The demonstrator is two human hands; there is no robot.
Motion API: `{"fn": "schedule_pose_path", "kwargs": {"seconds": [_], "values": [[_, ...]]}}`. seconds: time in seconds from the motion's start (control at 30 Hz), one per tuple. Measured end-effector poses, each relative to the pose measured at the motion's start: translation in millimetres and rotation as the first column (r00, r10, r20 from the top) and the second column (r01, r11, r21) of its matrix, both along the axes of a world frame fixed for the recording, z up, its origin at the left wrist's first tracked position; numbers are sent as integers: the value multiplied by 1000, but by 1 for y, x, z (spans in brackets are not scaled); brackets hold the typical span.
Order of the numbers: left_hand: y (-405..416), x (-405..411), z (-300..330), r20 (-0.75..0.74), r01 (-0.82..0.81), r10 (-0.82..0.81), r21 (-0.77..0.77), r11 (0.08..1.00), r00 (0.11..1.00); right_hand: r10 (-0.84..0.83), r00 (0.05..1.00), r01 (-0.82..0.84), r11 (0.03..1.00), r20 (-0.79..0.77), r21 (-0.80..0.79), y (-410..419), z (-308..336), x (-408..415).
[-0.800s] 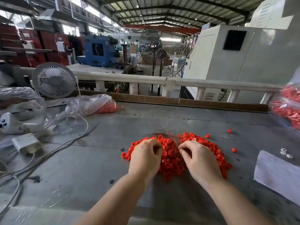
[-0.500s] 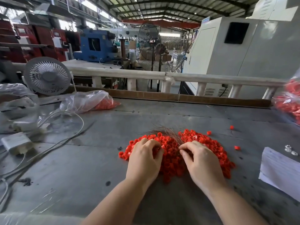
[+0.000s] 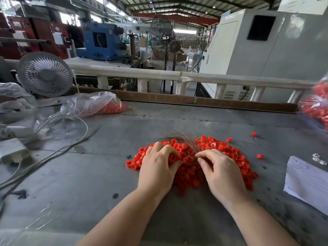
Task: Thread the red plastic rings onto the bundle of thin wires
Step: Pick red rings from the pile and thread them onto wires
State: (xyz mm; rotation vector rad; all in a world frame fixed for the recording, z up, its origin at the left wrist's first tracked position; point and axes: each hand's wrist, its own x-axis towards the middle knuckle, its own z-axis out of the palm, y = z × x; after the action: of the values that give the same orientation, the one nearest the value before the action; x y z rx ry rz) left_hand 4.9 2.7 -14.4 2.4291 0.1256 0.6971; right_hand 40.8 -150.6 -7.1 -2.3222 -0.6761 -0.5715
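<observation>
Both hands barely shifted | left hand curled on red rings, hold unclear | right hand pinches wire bundle | risk: wires splaying, rings scattering

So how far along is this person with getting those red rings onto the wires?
Hard to count anything done: no threaded rings show on the wire bundle, whose free ends fan out bare behind the pile. In hand: the left hand and right hand both rest on the heap of red rings, fingers meeting where the wires enter. Left: nearly the whole heap, a few strays, and the bag of rings.
</observation>
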Motion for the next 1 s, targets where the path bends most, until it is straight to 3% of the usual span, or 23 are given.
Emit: {"fn": "schedule_pose_path", "kwargs": {"seconds": [0.2, 0.33, 0.43, 0.53, 0.73, 1.0], "values": [[3, -10, 5, 119, 33, -19, -112, 993, 993, -27, 999, 25, 997, 22, 71, -2, 2, -2], [1, -12, 6, 125, 70, -33, -312, 948, 992, -20, 997, 10, 992, 79, 127, -1, 5, -5], [1, -12, 7, 97, 83, -45, -431, 899, 994, 1, 996, -8, 997, 84, 78, 2, 5, -5], [1, -12, 7, 87, 88, -53, -475, 876, 995, 24, 999, -24, 1000, 29, 12, 4, 2, -3], [2, -10, 6, 71, 102, -76, -524, 845, 995, 75, 994, -78, 996, 75, 43, 4, 3, -4], [1, -10, 6, 68, 116, -94, -538, 835, 993, 99, 995, -99, 995, 28, -4, 10, 3, -5]]}}
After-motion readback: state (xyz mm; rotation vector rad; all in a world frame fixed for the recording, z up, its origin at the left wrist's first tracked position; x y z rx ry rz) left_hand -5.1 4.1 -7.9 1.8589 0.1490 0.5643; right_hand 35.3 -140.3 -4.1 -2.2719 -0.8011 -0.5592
